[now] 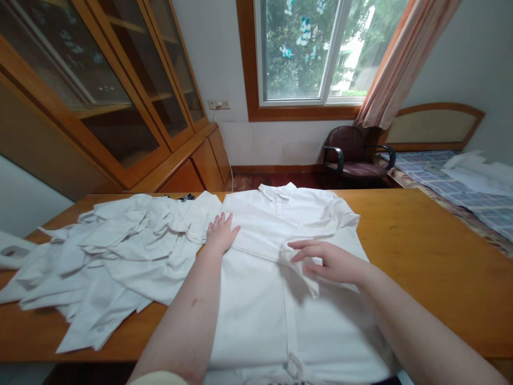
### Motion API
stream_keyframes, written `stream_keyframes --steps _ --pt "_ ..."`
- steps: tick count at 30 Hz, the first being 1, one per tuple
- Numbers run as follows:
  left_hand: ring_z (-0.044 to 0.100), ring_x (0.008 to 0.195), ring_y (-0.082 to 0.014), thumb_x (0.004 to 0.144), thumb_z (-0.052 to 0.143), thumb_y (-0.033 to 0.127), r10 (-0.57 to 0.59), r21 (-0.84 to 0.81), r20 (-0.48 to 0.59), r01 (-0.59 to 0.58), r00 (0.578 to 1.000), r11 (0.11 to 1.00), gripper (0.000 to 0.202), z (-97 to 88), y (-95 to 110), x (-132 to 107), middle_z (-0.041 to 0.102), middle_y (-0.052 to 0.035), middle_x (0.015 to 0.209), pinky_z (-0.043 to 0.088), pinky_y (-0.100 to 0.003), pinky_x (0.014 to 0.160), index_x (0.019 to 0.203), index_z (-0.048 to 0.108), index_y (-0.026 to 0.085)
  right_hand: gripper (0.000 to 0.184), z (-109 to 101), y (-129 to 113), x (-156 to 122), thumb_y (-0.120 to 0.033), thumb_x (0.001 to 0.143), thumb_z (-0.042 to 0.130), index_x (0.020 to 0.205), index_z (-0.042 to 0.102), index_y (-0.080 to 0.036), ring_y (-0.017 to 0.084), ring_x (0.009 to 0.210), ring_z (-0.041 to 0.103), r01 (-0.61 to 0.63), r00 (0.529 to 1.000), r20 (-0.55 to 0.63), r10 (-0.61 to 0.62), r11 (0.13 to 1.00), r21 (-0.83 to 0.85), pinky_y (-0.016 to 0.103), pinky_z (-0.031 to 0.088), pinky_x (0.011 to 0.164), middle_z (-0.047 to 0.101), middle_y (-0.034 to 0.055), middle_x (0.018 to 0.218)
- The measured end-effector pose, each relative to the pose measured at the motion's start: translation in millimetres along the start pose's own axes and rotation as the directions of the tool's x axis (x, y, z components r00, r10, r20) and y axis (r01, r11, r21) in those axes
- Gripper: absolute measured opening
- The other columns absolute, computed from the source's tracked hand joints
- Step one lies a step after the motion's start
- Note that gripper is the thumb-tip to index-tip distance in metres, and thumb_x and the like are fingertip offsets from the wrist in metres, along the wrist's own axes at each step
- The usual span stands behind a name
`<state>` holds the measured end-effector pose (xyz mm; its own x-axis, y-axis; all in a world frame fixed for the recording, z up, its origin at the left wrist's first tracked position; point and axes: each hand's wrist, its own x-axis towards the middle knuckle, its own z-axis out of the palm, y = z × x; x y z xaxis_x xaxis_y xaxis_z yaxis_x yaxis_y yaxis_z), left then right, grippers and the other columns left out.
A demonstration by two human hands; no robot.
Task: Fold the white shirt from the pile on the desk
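A white shirt (252, 289) with a collar lies spread on the wooden table in front of me, its collar at the far side. One sleeve is folded across its chest, with the cuff end (298, 267) near the middle. My left hand (222, 232) lies flat with fingers spread on the sleeve near the shirt's left shoulder. Just over the cuff end is my right hand (331, 261), its fingers stretched and apart. The cuff casts a shadow and looks slightly raised; whether the fingertips touch it is hard to tell. A strap with a buckle-like loop (294, 366) shows at the near edge.
A heap of crumpled white clothes (132, 246) covers the left of the wooden table (433, 267). Beyond stand a glass-door cabinet (160, 133), a maroon armchair (352, 152) under the window, and a bed (460, 182) at right. A white cord (226, 144) hangs from the wall socket.
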<state>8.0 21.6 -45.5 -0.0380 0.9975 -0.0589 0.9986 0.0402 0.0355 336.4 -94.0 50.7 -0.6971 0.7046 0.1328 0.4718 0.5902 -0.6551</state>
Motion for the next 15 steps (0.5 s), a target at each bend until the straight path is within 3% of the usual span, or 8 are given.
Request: stream_keyframes --steps 2,4,6,7,10,12,15 --pt "0.018 0.138 -0.0299 0.087 0.03 0.053 0.003 -0.005 0.0 -0.003 1.0 1.0 0.066 -0.8 0.2 -0.5 0.02 -0.0119 0.151 0.019 -0.048 0.109 0.143 0.028 0.019 0.034 2.9 17.4 4.7 -0.029 0.082 0.055 0.116 0.06 -0.027 0.02 0.112 0.055 -0.104 0.994 0.01 0.104 0.995 -0.006 0.036 0.043 0.095 0.057 0.0047 0.127" --pt "0.019 0.137 -0.0313 0.087 0.034 0.052 -0.004 -0.009 -0.004 0.004 1.0 1.0 0.064 -3.2 1.6 -2.2 0.023 -0.0123 0.15 0.018 -0.049 0.109 0.142 0.032 0.019 0.03 -0.1 45.7 2.5 -0.031 0.085 0.048 0.11 0.062 -0.024 0.019 0.105 0.059 -0.24 0.951 -0.218 0.221 0.969 -0.063 0.036 0.044 0.093 0.063 0.0055 0.116" --pt "0.02 0.137 -0.0331 0.085 0.039 0.049 0.006 -0.014 -0.026 -0.007 1.0 1.0 0.06 -8.2 5.6 -6.4 0.029 -0.0126 0.148 0.017 -0.052 0.108 0.138 0.04 0.018 0.027 -7.7 80.4 -5.8 -0.029 0.085 0.046 0.103 0.065 -0.021 0.021 0.106 0.057 -0.413 0.797 -0.542 0.267 0.895 -0.168 0.039 0.041 0.096 0.063 0.0076 0.114" --pt "0.021 0.136 -0.0334 0.085 0.042 0.047 0.034 -0.026 -0.045 -0.036 0.998 0.999 0.057 -11.7 8.8 -9.8 0.032 -0.0123 0.146 0.016 -0.052 0.108 0.135 0.044 0.018 0.027 -12.4 97.9 -11.8 -0.027 0.082 0.048 0.103 0.065 -0.019 0.023 0.109 0.055 -0.496 0.736 -0.618 0.277 0.842 -0.213 0.041 0.038 0.098 0.061 0.0089 0.117" --pt "0.031 0.132 -0.0277 0.084 0.045 0.038 0.244 -0.184 -0.097 -0.258 0.965 0.948 0.048 -25.3 23.8 -25.4 0.043 -0.0095 0.14 0.019 -0.043 0.11 0.128 0.052 0.018 0.035 -26.3 139.9 -33.1 -0.022 0.075 0.053 0.108 0.062 -0.016 0.026 0.114 0.049 -0.673 0.628 -0.686 0.367 0.699 -0.242 0.042 0.035 0.099 0.055 0.0123 0.125" --pt "0.047 0.119 -0.0221 0.084 0.044 0.038 0.394 -0.38 -0.066 -0.389 0.917 0.84 0.045 -34.9 36.6 -39.2 0.054 -0.0079 0.129 0.032 -0.033 0.103 0.123 0.055 0.018 0.041 -33.0 154.3 -45.8 -0.024 0.073 0.054 0.112 0.06 -0.015 0.025 0.108 0.052 -0.703 0.61 -0.66 0.438 0.684 -0.195 0.039 0.038 0.094 0.056 0.013 0.121" --pt "0.061 0.088 -0.019 0.081 0.047 0.045 0.489 -0.574 0.112 -0.345 0.865 0.742 0.043 -46.6 55.2 -60.3 0.067 -0.0054 0.101 0.046 -0.028 0.081 0.113 0.062 0.019 0.044 -37.8 159.2 -55.6 -0.029 0.075 0.051 0.116 0.058 -0.015 0.019 0.081 0.057 -0.737 0.549 -0.61 0.571 0.675 -0.031 0.032 0.044 0.077 0.063 0.0092 0.096"
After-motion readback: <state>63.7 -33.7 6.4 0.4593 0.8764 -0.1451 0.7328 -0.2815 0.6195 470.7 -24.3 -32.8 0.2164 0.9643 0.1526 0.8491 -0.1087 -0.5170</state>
